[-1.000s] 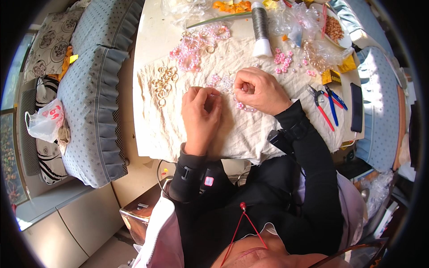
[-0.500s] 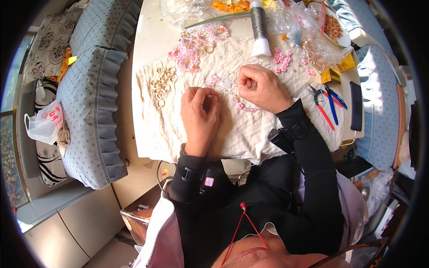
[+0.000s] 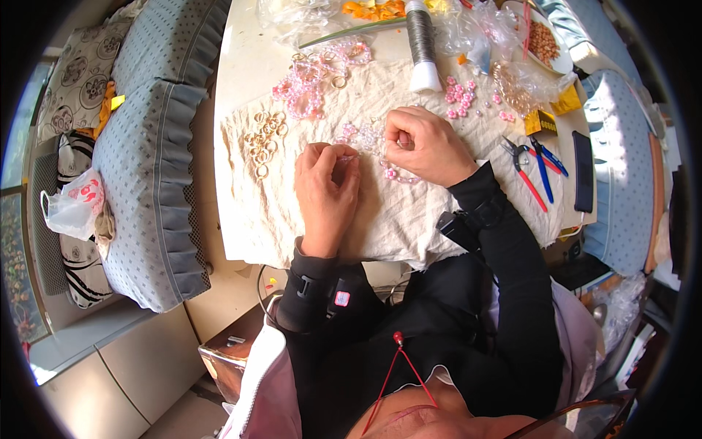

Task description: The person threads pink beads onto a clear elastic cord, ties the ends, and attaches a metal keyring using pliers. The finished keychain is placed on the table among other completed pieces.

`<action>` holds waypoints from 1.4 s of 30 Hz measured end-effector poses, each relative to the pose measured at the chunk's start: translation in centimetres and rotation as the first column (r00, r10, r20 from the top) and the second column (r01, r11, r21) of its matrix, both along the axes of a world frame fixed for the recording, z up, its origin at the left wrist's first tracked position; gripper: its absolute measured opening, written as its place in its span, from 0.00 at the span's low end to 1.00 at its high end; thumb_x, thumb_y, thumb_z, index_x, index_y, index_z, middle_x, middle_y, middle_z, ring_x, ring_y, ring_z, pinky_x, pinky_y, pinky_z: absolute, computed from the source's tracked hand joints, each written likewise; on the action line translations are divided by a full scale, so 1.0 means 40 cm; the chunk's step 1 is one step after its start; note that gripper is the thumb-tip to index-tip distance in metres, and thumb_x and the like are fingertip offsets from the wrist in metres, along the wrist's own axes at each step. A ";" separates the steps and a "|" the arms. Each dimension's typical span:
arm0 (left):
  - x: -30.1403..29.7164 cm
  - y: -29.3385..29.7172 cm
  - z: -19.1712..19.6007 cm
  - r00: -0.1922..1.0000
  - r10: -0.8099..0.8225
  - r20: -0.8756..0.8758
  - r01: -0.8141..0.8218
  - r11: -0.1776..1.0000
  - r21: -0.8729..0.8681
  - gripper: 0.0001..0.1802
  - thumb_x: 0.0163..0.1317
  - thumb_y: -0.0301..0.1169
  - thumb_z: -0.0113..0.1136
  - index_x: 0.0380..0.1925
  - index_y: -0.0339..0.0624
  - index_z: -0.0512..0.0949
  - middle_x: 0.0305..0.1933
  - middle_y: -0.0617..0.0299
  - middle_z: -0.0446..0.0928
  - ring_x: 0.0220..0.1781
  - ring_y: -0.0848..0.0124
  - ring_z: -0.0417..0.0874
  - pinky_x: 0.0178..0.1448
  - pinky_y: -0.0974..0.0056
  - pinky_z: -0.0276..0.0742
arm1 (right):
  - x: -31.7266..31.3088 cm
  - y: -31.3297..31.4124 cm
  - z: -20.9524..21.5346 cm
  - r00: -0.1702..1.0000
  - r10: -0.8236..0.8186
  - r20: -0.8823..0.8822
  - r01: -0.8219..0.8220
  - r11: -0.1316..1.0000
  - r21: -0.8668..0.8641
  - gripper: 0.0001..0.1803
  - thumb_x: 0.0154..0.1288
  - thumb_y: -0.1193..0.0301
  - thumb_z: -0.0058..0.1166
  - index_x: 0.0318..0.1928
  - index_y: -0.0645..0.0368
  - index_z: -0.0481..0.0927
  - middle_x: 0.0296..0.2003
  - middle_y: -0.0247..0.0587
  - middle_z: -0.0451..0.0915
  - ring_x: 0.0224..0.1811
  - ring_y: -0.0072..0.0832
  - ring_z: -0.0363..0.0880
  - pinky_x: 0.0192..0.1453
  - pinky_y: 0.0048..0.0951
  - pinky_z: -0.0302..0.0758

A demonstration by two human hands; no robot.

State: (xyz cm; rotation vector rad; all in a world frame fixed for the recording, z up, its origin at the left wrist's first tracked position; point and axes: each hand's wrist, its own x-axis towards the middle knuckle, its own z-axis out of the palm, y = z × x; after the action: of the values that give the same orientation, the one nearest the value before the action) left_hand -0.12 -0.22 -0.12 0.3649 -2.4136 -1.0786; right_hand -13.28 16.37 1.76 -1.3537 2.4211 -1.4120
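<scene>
My left hand [image 3: 324,192] is closed in a pinch above the cloth [image 3: 274,219], thumb against fingertips. Opposite it, my right hand [image 3: 430,148] is curled closed; whatever lies between the fingers of either hand is too small to make out. A short curve of pink and pale beads, a bead strand [image 3: 390,174], lies just under my right hand, partly hidden by it. Between the hands, on their far side, is a loose pile of clear and pink beads [image 3: 365,134]. Gold-coloured rings [image 3: 265,139] are heaped beyond my left hand.
Pink beaded strands [image 3: 300,88] lie at the back left. A spool of grey thread [image 3: 423,47] and loose pink beads [image 3: 459,99] are further back. Pliers [image 3: 521,172], blue-handled cutters [image 3: 545,172], a dark phone [image 3: 582,172] and a plate of nuts [image 3: 545,44] sit to the right.
My right hand has shifted very slightly left, towards the left hand. My left hand keeps its pinch in nearly the same place.
</scene>
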 end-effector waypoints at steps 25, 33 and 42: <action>-0.017 -0.003 -0.001 1.000 -0.010 -0.019 0.007 0.986 -0.164 0.08 0.58 0.27 0.76 0.38 0.44 0.87 0.40 0.59 0.80 0.43 0.60 0.81 0.48 0.58 0.78 | 0.003 0.004 0.005 0.998 0.000 0.057 -0.003 0.998 0.055 0.07 0.64 0.75 0.61 0.33 0.61 0.76 0.27 0.40 0.76 0.30 0.35 0.77 0.39 0.37 0.76; -0.021 -0.002 -0.003 0.998 -0.033 -0.057 0.023 0.985 -0.172 0.07 0.57 0.28 0.74 0.36 0.47 0.87 0.39 0.57 0.80 0.43 0.55 0.80 0.50 0.53 0.74 | 0.004 0.005 0.007 0.994 -0.004 0.112 -0.001 0.999 0.050 0.07 0.63 0.73 0.62 0.33 0.62 0.78 0.29 0.43 0.79 0.32 0.39 0.81 0.39 0.39 0.77; -0.015 -0.003 -0.012 0.995 -0.057 -0.076 0.048 0.992 -0.118 0.10 0.53 0.25 0.72 0.36 0.47 0.86 0.40 0.58 0.79 0.43 0.55 0.79 0.52 0.53 0.73 | -0.002 0.009 -0.003 0.995 0.097 0.021 -0.097 0.995 0.017 0.08 0.66 0.71 0.65 0.37 0.61 0.81 0.33 0.41 0.80 0.37 0.35 0.80 0.45 0.35 0.78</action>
State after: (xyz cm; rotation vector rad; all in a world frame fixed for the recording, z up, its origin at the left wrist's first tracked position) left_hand -0.71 -0.35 -0.59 0.2167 -2.4142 -0.9515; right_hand -13.37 16.72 1.64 -1.4253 2.3157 -1.3711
